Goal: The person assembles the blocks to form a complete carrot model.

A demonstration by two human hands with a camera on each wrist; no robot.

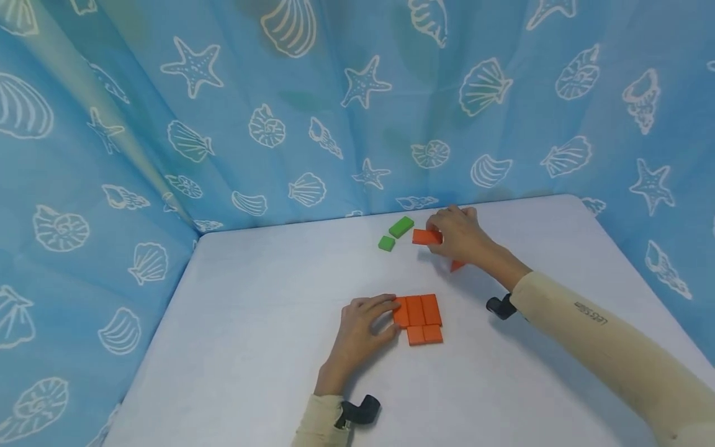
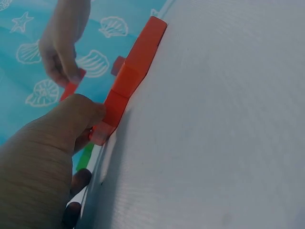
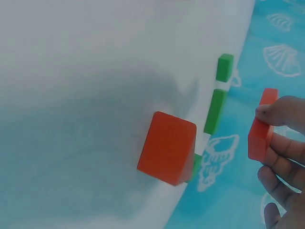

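My right hand (image 1: pixel 459 234) pinches an orange rectangular block (image 1: pixel 426 237) between thumb and fingers, held up over the far part of the table. Under that wrist, another orange block (image 3: pixel 167 148) with a slanted side stands on the table, mostly hidden by the arm in the head view. My left hand (image 1: pixel 360 329) holds the left end of a flat group of orange blocks (image 1: pixel 414 311), its index fingertip at the upper corner and thumb at the lower. Three longer pieces lie side by side there, with two small orange blocks (image 1: pixel 424 334) against their near edge.
Near the table's back edge lie a long green block (image 1: pixel 401 227) and a small green block (image 1: pixel 386 243). Another bit of green (image 3: pixel 196 167) shows behind the slanted orange block. A blue seashell curtain (image 1: pixel 335 124) hangs behind the white table (image 1: pixel 251 323).
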